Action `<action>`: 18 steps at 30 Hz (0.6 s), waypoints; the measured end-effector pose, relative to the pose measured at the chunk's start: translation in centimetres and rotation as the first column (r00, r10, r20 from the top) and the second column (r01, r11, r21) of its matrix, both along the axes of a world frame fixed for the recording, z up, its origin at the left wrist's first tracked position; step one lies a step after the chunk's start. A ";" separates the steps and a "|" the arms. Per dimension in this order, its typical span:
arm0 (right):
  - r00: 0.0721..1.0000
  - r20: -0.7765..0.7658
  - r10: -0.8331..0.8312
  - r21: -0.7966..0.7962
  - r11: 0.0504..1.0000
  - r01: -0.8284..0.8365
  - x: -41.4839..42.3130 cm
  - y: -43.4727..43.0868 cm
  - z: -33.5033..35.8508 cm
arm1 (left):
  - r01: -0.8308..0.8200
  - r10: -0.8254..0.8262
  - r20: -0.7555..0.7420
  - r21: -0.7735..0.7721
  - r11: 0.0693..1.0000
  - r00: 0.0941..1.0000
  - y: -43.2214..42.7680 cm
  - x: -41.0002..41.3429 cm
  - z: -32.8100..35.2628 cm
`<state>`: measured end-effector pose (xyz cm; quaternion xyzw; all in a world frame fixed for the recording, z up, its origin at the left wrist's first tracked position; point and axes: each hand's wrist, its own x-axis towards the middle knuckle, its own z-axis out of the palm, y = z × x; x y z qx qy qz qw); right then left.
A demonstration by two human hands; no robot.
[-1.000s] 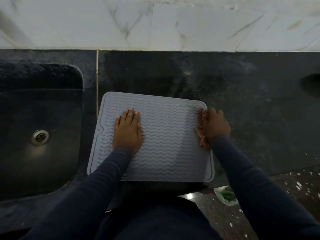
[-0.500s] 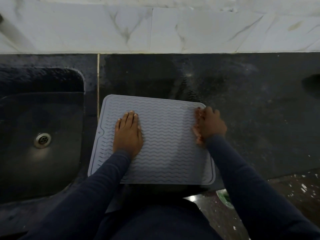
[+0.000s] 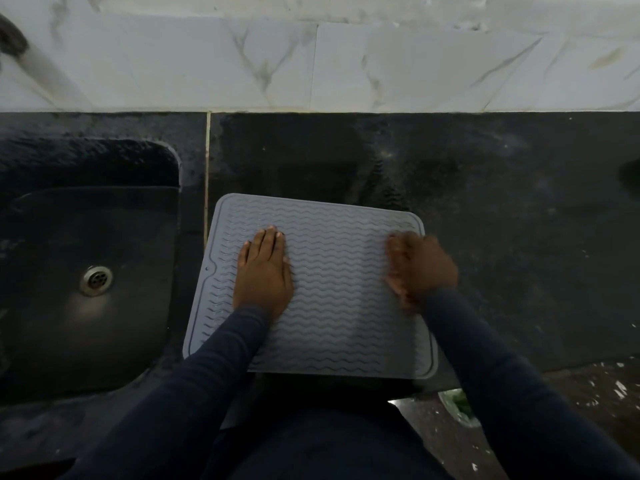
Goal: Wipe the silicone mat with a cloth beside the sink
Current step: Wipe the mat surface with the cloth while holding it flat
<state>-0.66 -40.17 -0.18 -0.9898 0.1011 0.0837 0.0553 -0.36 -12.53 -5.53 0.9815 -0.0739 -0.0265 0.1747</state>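
A grey silicone mat with a wavy ribbed surface lies on the dark counter, just right of the sink. My left hand presses flat on the mat's left half, fingers straight. My right hand is blurred with motion at the mat's right edge and grips a reddish-brown cloth. Only the cloth's left fringe shows under the fingers; the hand hides most of it.
A dark sink with a metal drain sits at the left. White marble tiles back the counter. Below the counter's front edge at the right are a speckled floor and a green-lined bin.
My right hand with the cloth has slid a little left onto the mat and is now blurred with motion. My left hand has stayed in place on the mat.
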 end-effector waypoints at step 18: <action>0.993 -0.010 -0.115 0.084 0.990 0.115 2.9 0.4 1.3 | 0.016 -0.016 0.007 0.008 1.000 1.000 0.1 0.1 -0.2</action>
